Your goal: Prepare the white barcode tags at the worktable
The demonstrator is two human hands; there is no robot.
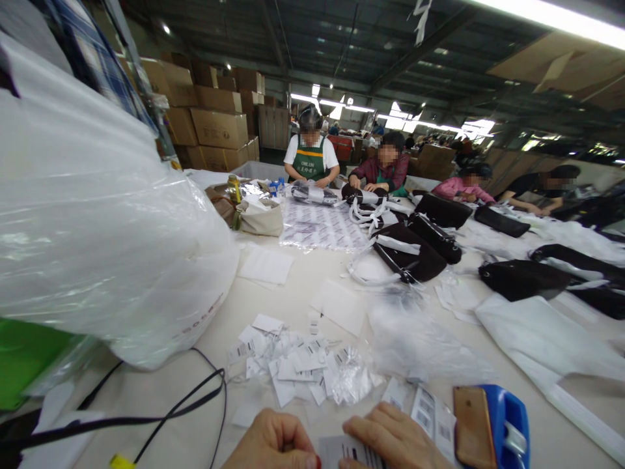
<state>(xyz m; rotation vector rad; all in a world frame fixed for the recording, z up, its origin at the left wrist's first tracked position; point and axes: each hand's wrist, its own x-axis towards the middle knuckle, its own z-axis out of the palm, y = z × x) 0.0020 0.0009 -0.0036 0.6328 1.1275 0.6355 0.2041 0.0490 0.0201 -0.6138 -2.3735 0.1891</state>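
At the bottom edge, a grey-white printed tag [330, 449] lies between my hands. My left hand [273, 440] is closed, its thumb and forefinger pinched together beside the tag's left edge; whatever is in the pinch is too small to make out. The fingers of my right hand [390, 438] curl over the tag from the right and grip it. Just beyond my hands is a loose pile of white barcode tags [303, 365], some in clear plastic. Sheets of barcode labels [432, 417] lie beside my right hand.
A phone [471, 423] leans on a blue tape dispenser [508, 417] at right. A large plastic-wrapped bundle [112, 215] bulks at left, above black cords [185, 407]. Black handbags [410, 254] lie further back. Several co-workers, one in a green apron [310, 159], work across the table.
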